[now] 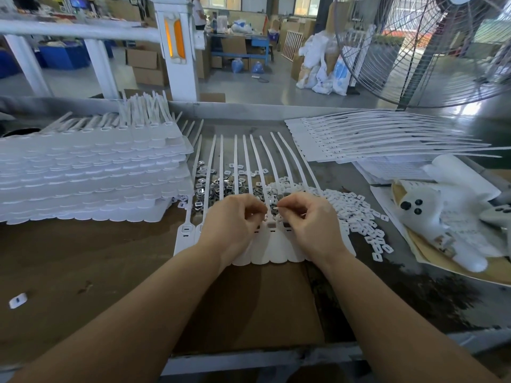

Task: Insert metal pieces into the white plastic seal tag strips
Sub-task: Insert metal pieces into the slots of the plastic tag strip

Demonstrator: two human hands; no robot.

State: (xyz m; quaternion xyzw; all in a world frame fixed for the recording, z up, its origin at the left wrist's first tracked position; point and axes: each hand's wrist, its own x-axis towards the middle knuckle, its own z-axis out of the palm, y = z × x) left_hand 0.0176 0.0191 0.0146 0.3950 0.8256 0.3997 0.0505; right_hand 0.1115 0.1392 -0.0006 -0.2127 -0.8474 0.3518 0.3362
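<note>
Both hands are working over a joined strip of white seal tags (279, 250) lying flat on the surface, near its front edge and roughly centred. The tags' flat heads are pointing toward the person, and their long thin tails are running away toward the far edge, so the long axis is lying front to back, straight out from the hands.

The left hand (235, 225) is curled with its fingers pinched together just above the tag heads; what it is gripping, if anything, is too small to tell. The right hand (309, 222) is likewise closing thumb and forefinger on a small piece, apparently one metal insert, held just above the row of sockets. Two sockets between the hands are already showing dark inserts.

The loose metal pieces (218, 186) are heaped just beyond the hands, across the tails, with a pile of small white plastic caps (356, 214) spreading toward the right edge. The right hand looks nearer the next open socket, so the coming press is probably a short downward move.
</note>
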